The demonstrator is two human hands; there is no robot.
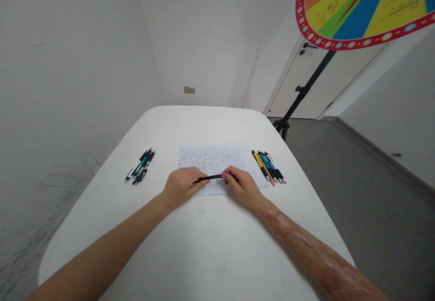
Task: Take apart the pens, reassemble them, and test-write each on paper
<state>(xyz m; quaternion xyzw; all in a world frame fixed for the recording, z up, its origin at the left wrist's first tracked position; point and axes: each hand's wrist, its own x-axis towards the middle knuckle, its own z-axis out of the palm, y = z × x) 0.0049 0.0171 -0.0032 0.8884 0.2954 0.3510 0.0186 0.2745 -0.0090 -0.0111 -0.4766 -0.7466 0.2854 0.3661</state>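
Observation:
A slim black pen (213,177) is held level between my two hands, over sheets of paper (210,156) covered in handwriting. My left hand (185,184) pinches one end of the pen, with a dark tip showing by the thumb. At the other end, the fingers of my right hand (243,185) are closed on it. To the left on the table lies a loose pile of pens (141,166), mostly black with some green. Right of the paper, several pens (268,167) lie side by side, among them yellow, pinkish, green and blue ones.
The white table (204,124) has rounded corners and stands close to the wall. Beyond its right edge, a colourful wheel (353,7) stands on a black tripod (306,88). A door (309,79) is behind it. Grey floor (340,179) runs along the right.

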